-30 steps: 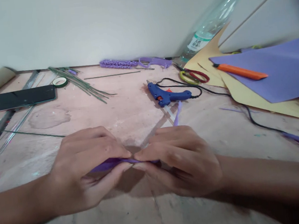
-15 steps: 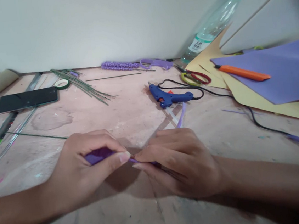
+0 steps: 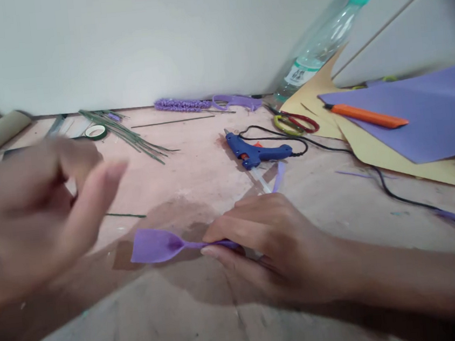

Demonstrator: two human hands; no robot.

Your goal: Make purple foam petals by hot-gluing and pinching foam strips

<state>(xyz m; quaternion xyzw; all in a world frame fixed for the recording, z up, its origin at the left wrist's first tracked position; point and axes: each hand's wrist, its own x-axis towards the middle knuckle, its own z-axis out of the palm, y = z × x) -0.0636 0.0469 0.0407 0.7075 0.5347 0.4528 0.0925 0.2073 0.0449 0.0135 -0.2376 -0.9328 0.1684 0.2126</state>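
Observation:
A purple paper strip (image 3: 152,245) spreads flat at its left end and narrows to a twisted neck. The thumb and index finger of my right hand (image 3: 276,247) pinch it just right of that neck. Inside the palm the rest of the strip is hidden. My left hand (image 3: 48,205) is raised to the left, apart from the strip and smeared by motion. Its thumb points up and right, while the other fingers are too blurred to read. Behind this hand, the end of a thin green stem wire (image 3: 126,215) shows on the table.
A blue glue gun (image 3: 258,151) with a black cord lies ahead of my right hand. Beyond are scissors (image 3: 298,122), a leaning bottle (image 3: 309,59), an orange cutter (image 3: 368,115) on purple sheets (image 3: 442,126), green wires (image 3: 126,135), a tape roll (image 3: 95,132) and a purple flower spike (image 3: 182,104).
My left hand has let go of the purple strip and moved up and left, now covering most of the phone. The strip's wide end is uncovered. My right hand keeps its pinch.

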